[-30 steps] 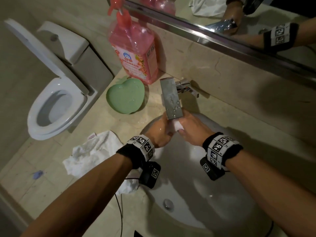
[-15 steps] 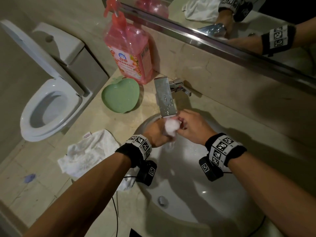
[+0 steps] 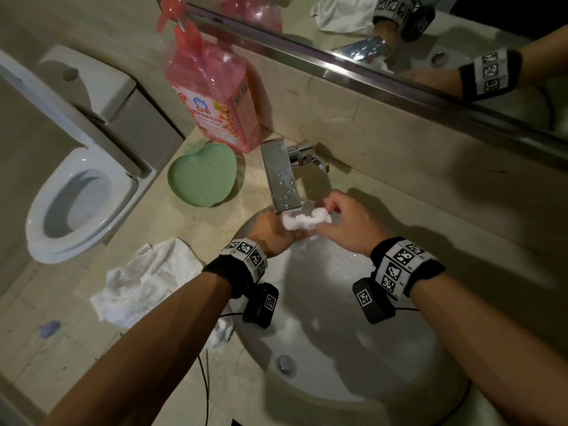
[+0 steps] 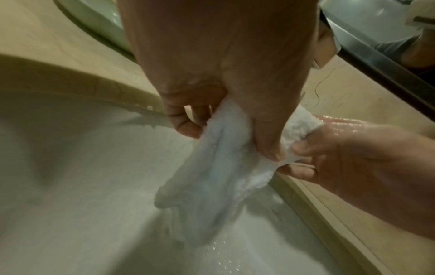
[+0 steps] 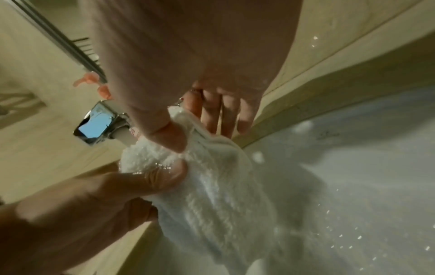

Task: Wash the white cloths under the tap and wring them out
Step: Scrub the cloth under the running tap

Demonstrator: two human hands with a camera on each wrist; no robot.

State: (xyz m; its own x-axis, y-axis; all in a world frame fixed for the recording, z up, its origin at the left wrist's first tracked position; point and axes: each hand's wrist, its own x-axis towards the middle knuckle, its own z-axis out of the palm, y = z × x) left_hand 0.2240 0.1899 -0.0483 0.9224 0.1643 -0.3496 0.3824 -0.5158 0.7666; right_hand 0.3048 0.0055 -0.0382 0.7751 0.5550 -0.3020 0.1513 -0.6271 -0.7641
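A wet white cloth (image 3: 305, 221) hangs bunched just under the spout of the chrome tap (image 3: 281, 179), over the white basin (image 3: 338, 348). My left hand (image 3: 273, 233) grips its left end, thumb and fingers curled round the cloth (image 4: 212, 176). My right hand (image 3: 347, 222) pinches the cloth's other end (image 5: 212, 186) between thumb and fingers. The loose part dangles into the basin, and water drops spatter below it. A second white cloth (image 3: 144, 281) lies crumpled on the counter, left of the basin.
A green heart-shaped dish (image 3: 201, 176) and a pink soap pump bottle (image 3: 212, 93) stand left of the tap. A mirror (image 3: 399, 41) runs along the back wall. An open toilet (image 3: 76, 195) stands at the far left. The basin's drain (image 3: 285, 362) lies near me.
The cloth, squeezed small between both hands a second ago, is now drawn out sideways under the spout. My right hand has shifted right and up; the camera moved closer.
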